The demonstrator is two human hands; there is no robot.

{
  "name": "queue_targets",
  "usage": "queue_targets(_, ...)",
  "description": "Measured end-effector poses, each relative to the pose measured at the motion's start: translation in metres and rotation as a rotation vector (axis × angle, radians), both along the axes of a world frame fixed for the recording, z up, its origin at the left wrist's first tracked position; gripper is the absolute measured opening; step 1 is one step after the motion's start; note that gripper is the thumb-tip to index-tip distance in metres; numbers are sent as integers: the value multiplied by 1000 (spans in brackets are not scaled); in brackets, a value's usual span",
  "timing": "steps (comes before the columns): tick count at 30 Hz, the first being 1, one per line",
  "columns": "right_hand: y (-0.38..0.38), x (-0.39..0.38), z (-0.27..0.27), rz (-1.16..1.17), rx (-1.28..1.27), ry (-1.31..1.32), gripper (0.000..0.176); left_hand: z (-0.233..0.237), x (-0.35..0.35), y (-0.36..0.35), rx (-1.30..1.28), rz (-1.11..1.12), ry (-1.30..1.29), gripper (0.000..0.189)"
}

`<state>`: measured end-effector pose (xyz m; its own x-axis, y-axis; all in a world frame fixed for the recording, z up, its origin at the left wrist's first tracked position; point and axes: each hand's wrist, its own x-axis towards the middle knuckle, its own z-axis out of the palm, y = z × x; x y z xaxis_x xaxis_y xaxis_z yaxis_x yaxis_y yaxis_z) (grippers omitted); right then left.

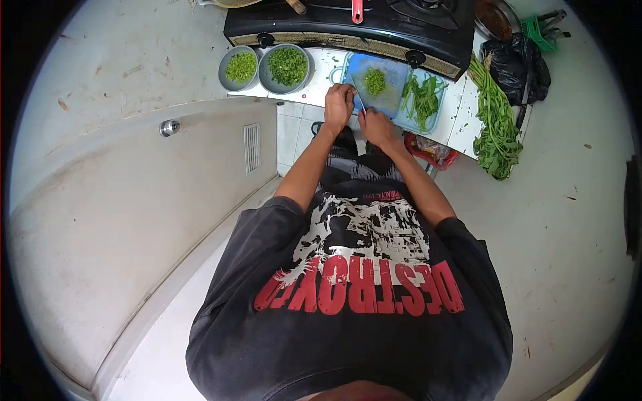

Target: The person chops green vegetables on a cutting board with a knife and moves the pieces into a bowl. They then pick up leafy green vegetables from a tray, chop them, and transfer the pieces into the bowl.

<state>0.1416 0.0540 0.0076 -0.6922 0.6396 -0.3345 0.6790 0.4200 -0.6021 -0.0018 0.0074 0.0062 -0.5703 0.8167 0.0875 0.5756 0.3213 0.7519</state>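
Observation:
My right hand (378,127) is wrapped round the handle of a knife (361,99) at the near edge of a blue cutting board (394,70). The thin blade points up and to the left over the board. Close to the blade, at the board's left edge, my left hand (340,105) has its fingers curled together; what they hold, if anything, is hidden. A small heap of chopped green stalks (375,81) lies on the board. Leafy green sprigs (422,100) rest to its right, on a light blue tray (406,123).
Left of the board stand two grey bowls of chopped greens, one paler (223,75) and one darker (263,79). A black gas stove (307,23) is behind. On the right lie a bunch of leafy stalks (498,144) and a black plastic bag (528,70).

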Motion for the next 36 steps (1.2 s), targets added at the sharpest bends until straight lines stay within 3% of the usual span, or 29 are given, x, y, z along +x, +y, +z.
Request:
queue_targets(17, -9, 22, 13, -5, -7, -90, 42, 1, 2, -4, 12, 45, -60, 11)
queue_targets(20, -7, 19, 8, -21, 20, -59, 42, -13, -1, -7, 51, -17, 41, 12)
queue_targets(23, -5, 17, 18, 15, 20, -35, 42, -6, 2, -6, 30, 3, -35, 17)
queue_targets(36, 5, -10, 2, 11, 4, -6, 42, -11, -1, -4, 28, -12, 60, 12)
